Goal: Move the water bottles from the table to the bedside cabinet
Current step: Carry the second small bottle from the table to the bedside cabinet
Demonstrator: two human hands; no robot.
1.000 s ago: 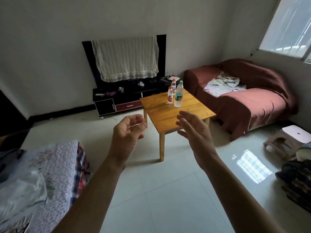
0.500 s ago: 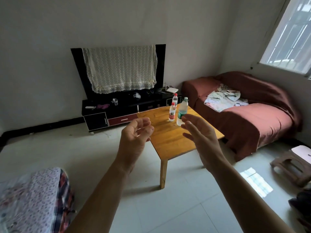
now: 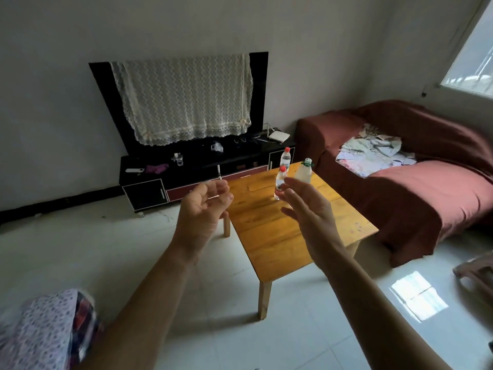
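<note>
Left hand: up and short of the table, fingers loosely curled, gap to the thumb, holding nothing. It looks shaped for a bottle.
Table: wooden, dead ahead, all 3 bottles standing at its far end.
Rear red-capped bottle, front red-capped bottle, green-capped bottle: upright, close together, untouched.
Right hand: fingers straight and spread, empty, lined up before the green-capped bottle, probably its pick.
Bedside cabinet: not in view.

White walls met a glossy pale tiled floor. A low black TV cabinet stood under a lace-draped black screen. A rust-red covered sofa sat below the bright window.
</note>
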